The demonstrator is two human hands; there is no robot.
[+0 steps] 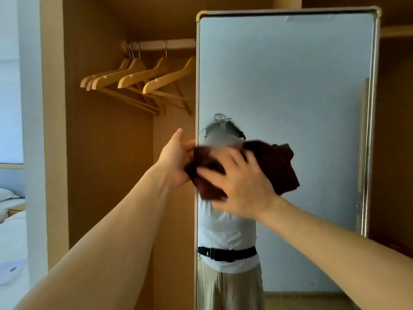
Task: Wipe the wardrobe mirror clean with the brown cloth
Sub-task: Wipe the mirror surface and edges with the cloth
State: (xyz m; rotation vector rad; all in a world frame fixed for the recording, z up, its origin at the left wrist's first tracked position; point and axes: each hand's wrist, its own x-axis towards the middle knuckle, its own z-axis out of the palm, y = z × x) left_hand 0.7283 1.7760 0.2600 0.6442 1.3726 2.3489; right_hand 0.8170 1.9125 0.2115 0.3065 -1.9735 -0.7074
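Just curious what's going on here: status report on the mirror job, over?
Left hand grips mirror at its left edge. Right hand presses brown cloth flat on the glass. Nothing blocks the glass.

Looks like a bedroom, kinda plain and hotel-ish. Right up against an open wooden wardrobe (pixel 100 153). Pale rail (pixel 156 44) above and a bit left of the left hand (pixel 176 157) and its grip on the edge of the mirror (pixel 290 74), with a handful of bare wooden hangers (pixel 134 79) dangling off it. Tall metal-framed mirror panel stretching right of the grip, fixed in the wardrobe opening. Far off to the left of the grip and lower down, a bed (pixel 11 231) in white sheets plus a pillow (pixel 6 194). Reflected to the right of the grip: pale blank wall, tan floor below.
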